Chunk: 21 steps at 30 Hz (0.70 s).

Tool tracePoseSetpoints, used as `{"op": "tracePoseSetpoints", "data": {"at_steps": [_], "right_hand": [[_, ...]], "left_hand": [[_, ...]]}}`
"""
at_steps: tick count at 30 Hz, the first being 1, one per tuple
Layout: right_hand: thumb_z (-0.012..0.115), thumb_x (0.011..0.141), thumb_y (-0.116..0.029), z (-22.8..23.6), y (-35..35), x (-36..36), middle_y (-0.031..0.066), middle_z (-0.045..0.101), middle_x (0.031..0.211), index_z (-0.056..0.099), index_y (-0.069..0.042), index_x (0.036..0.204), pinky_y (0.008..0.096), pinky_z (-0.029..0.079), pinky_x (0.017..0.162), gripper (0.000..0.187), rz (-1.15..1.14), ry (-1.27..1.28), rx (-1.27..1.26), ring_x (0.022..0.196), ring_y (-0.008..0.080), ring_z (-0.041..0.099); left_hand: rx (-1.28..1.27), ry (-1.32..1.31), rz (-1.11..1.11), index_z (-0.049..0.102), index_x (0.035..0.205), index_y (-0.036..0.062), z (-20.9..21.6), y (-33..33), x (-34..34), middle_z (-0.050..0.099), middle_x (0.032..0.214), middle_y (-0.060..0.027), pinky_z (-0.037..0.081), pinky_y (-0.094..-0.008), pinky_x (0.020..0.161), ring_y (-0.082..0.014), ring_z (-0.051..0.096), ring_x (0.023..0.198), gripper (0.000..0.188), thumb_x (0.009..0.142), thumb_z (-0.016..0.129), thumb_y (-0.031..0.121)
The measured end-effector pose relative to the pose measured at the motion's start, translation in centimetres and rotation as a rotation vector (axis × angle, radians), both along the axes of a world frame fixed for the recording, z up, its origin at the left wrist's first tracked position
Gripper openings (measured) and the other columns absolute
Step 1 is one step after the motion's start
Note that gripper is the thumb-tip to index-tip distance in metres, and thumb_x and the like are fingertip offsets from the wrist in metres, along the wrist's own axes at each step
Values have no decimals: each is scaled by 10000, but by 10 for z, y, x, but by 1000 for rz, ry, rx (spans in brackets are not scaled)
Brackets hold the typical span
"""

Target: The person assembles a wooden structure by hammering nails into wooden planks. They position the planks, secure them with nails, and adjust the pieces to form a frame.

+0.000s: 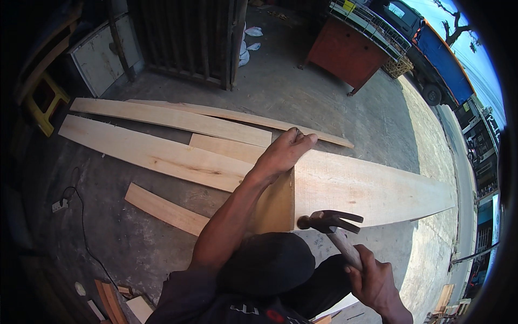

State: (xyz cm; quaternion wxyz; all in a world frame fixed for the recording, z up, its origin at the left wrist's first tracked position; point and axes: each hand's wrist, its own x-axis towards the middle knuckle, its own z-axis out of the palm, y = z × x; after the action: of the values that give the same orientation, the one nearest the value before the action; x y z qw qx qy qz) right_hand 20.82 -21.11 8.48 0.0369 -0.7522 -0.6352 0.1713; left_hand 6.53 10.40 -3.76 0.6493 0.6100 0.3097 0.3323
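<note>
A long box of pale boards stretches from the middle toward the right, its shaded end facing left. My left hand is closed over the far corner at that end; its fingertips are partly hidden. In my right hand is a claw hammer, gripped around its wooden handle. The hammer's dark head lies over the near left corner of the box's top, with the striking face to the left and the claw to the right. Whether a nail sits under the face, I cannot tell.
Several loose planks lie on the concrete floor left of the box, with a shorter board nearer. A black cable runs beside them from a socket. Wood offcuts lie at the lower left. A red cabinet stands beyond.
</note>
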Motion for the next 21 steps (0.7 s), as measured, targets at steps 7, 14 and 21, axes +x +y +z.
{"op": "tracePoseSetpoints", "data": {"at_steps": [7,14,21], "right_hand": [[618,993,-259,0,-5,2,246,685,785,482,26,1361,463,554,605,485,-282,194,214,680,421,719],[585,998,-252,6,-2,7,244,684,796,493,49,1342,444,554,630,466,-296,78,300,693,420,725],[593,995,-221,12,15,3,222,693,786,507,47,1332,428,557,636,439,-293,101,295,700,388,738]], "left_hand": [[-187,-367,231,618,966,70,-2,15,-28,627,928,-60,468,-360,923,-147,591,903,429,1119,433,425],[19,-423,31,747,1160,51,21,1,-48,753,1093,-91,482,-362,1025,-179,703,985,313,999,683,312],[30,-339,-166,768,1101,8,32,-11,-33,779,1016,-109,556,-359,973,-193,723,1025,288,948,746,250]]}}
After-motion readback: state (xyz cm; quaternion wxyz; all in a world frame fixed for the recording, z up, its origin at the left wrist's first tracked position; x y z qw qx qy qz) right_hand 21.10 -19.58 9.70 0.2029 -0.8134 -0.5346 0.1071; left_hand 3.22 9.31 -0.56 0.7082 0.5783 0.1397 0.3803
